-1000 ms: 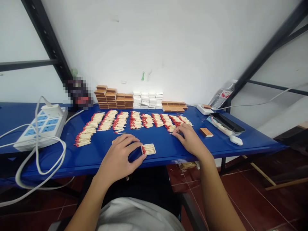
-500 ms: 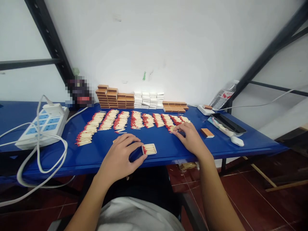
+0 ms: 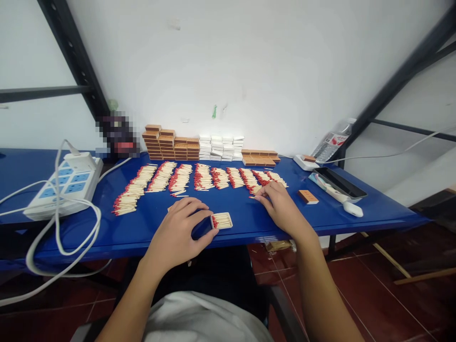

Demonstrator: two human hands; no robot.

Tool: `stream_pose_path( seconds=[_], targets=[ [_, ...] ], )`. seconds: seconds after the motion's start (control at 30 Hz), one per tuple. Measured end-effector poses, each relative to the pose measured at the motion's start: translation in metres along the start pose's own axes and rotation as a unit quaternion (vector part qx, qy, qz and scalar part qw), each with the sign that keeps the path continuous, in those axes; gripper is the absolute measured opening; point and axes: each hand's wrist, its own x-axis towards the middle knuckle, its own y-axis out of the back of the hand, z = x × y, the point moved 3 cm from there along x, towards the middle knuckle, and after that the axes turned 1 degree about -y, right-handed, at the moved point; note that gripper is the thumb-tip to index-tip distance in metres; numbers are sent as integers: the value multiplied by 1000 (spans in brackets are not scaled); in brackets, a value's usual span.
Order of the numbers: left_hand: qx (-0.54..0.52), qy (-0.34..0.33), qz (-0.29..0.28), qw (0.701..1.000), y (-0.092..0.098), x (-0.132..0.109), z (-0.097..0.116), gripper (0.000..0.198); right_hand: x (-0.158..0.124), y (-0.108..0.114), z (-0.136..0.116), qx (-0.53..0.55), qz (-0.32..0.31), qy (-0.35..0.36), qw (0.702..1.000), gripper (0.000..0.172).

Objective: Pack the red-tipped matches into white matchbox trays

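Observation:
A small open tray of red-tipped matches [image 3: 221, 221] lies near the front edge of the blue table [image 3: 142, 232]. My left hand [image 3: 180, 228] rests beside it, thumb and fingers curled against the tray's left end. Behind it, rows of red-tipped matches [image 3: 199, 178] spread across the table. My right hand [image 3: 281, 204] lies palm down at the right end of those rows, its fingertips pressed together on a few matches there. A brown matchbox [image 3: 308, 196] lies just right of that hand.
Stacks of brown matchboxes [image 3: 169, 145], white inner trays [image 3: 220, 147] and more brown boxes [image 3: 259, 158] line the wall. A white power strip [image 3: 66, 183] with looping cables sits left. A phone [image 3: 339, 182], a white mouse [image 3: 352, 209] and a bottle [image 3: 329, 141] are at right.
Both hands have stayed almost in place; the right fingers shift slightly over the matches at the end of the row. The view has drifted a little.

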Motion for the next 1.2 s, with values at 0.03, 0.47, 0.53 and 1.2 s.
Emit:
stream_pose_path(
  seconds=[0.03, 0.47, 0.53, 1.2],
  targets=[
    [0, 0, 0, 1000, 0, 0, 0, 22, -2, 2, -11, 5, -3, 9, 1000, 16],
    [-4, -1, -3, 1000, 2, 1, 2, 21, -12, -33, -108, -15, -63, 114, 991, 19],
    [-3, 1, -6, 1000, 1, 2, 1, 21, -12, -35, -109, -12, -61, 110, 992, 19],
    [3, 4, -5, 1000, 0, -1, -1, 23, -3, 2, 32, -36, 45, -7, 998, 21]
  ],
)
